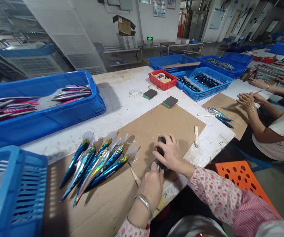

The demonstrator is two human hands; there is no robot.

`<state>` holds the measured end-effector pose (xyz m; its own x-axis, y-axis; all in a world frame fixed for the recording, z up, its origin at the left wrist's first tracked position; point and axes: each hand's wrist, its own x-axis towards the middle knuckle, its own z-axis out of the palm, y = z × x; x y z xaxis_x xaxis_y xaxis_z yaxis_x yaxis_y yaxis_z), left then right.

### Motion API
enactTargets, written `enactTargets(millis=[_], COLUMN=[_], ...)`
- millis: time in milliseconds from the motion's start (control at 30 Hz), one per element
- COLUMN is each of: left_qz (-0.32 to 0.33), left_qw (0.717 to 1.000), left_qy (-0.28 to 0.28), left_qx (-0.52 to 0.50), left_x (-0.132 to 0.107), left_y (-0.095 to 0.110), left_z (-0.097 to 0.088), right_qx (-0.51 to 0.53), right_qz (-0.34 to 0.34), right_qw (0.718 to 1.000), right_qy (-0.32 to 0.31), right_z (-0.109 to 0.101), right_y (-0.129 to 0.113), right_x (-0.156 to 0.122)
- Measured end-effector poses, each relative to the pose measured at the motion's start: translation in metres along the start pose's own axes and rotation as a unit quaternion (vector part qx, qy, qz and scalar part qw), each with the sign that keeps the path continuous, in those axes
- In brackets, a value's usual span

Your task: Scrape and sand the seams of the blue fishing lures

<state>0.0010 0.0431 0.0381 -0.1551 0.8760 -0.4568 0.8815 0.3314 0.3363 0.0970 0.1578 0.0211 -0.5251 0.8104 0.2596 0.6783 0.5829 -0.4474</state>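
My right hand (170, 153) is curled round a dark block (161, 144), which looks like a sanding sponge, above the cardboard near the table's front edge. Just below it, my left hand (152, 182), with a silver bangle at the wrist, has its fingers pressed together against something small and greyish, mostly hidden. To the left, several shiny blue fishing lures (99, 161) with clear lips lie in a bunch on the cardboard sheet (156, 125). A thin pale stick (134, 176) rests between the lures and my left hand.
Two green-and-black sanding blocks (170, 102) and a tape roll (134, 93) lie further back. Blue bins (65, 115) and a blue basket (30, 187) stand left. Behind are a red tray (164, 85) and a basket of dark lures (203, 93). A co-worker's hands (249, 100) are at right.
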Motion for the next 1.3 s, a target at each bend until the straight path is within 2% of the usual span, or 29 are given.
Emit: enactTargets(millis=[200, 367, 533, 667, 833, 967, 1133, 1300], left_qz=[0.001, 0.011, 0.015, 0.038, 0.047, 0.064, 0.041, 0.033], left_qw=[1.0, 1.0, 1.0, 0.999, 0.998, 0.996, 0.998, 0.999], left_qy=[-0.003, -0.004, -0.009, -0.005, 0.006, 0.004, 0.004, -0.013], left_qx=[-0.005, -0.001, -0.024, -0.036, -0.037, -0.054, -0.039, -0.022], left_x=[0.0, -0.001, 0.0, 0.003, 0.004, 0.005, 0.002, 0.002], left_y=[0.0, -0.001, -0.005, -0.01, -0.015, -0.019, -0.016, -0.012], left_z=[-0.001, -0.004, -0.008, -0.007, -0.005, -0.002, -0.005, -0.007], right_qx=[-0.035, 0.004, -0.028, 0.008, -0.05, -0.019, -0.045, 0.002], right_qz=[0.017, -0.007, 0.017, -0.019, 0.014, -0.034, 0.004, -0.031], right_qw=[0.999, 1.0, 0.999, 1.0, 0.998, 0.999, 0.999, 0.999], right_qy=[0.023, 0.006, 0.023, -0.001, 0.025, -0.015, 0.011, -0.029], right_z=[0.0, 0.001, 0.0, -0.001, -0.007, -0.008, -0.009, -0.005], right_y=[0.002, 0.003, 0.008, 0.01, 0.015, 0.009, 0.008, 0.008], right_x=[0.002, -0.002, 0.001, -0.005, 0.001, -0.006, -0.001, 0.0])
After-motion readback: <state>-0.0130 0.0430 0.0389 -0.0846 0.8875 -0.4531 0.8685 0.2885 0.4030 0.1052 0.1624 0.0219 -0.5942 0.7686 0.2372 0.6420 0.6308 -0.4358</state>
